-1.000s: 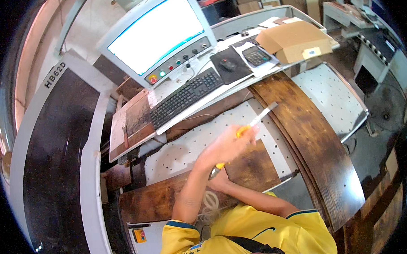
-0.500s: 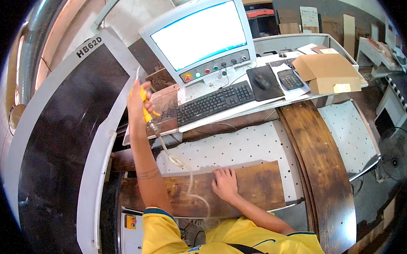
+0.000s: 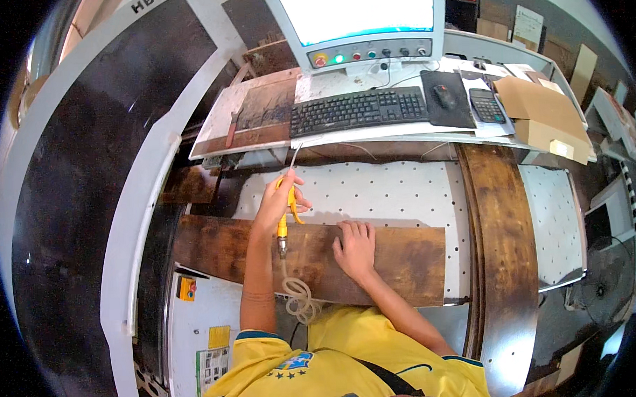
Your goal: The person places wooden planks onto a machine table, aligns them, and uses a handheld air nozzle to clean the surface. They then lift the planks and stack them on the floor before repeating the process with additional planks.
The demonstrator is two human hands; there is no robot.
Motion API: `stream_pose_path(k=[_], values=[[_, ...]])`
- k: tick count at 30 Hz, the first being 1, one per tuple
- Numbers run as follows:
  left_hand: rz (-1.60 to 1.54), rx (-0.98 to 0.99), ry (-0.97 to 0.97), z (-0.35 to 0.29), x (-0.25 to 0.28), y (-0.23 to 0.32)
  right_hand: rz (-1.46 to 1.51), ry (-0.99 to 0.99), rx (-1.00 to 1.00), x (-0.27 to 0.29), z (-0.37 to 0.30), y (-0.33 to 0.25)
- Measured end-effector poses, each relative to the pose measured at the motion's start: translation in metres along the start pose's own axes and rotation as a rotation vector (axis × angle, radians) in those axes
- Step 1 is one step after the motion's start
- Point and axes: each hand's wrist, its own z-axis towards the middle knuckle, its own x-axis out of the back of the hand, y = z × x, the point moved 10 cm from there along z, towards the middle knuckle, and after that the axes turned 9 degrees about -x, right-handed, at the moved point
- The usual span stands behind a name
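My left hand (image 3: 282, 203) is closed around a yellow air blow gun (image 3: 282, 224), its thin nozzle pointing up and away towards the desk edge. From the gun's metal fitting a clear coiled hose (image 3: 302, 297) hangs down past the near edge of a brown wooden board (image 3: 306, 258). My right hand (image 3: 356, 250) lies on that board near its far edge, fingers stretched out and holding nothing. The board rests across a white perforated table (image 3: 395, 189).
Stacked long brown boards (image 3: 506, 262) lie on the right. Beyond the table, a desk carries a keyboard (image 3: 357, 108), a mouse (image 3: 442, 94), a calculator (image 3: 486, 106), a cardboard box (image 3: 546, 113) and a control monitor (image 3: 369, 50). A large dark machine cover (image 3: 106, 136) stands left.
My left hand has brought the blow gun down and right, from beside the desk's left end to over the board. My right hand stays on the board. The view has tilted lower.
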Motion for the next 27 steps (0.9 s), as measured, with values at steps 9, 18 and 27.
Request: stream_pose_path(k=[9, 18, 27], values=[[0.023, -0.014, -0.073, 0.061, -0.062, -0.017, 0.009, -0.001, 0.02, -0.001, 0.001, -0.004], [0.061, 0.084, 0.136, 0.134, -0.02, -0.077, 0.026, -0.016, 0.01, -0.003, 0.002, 0.0], [-0.016, 0.054, 0.352, 0.076, 0.099, -0.083, 0.056, -0.026, -0.007, -0.008, 0.001, 0.003]])
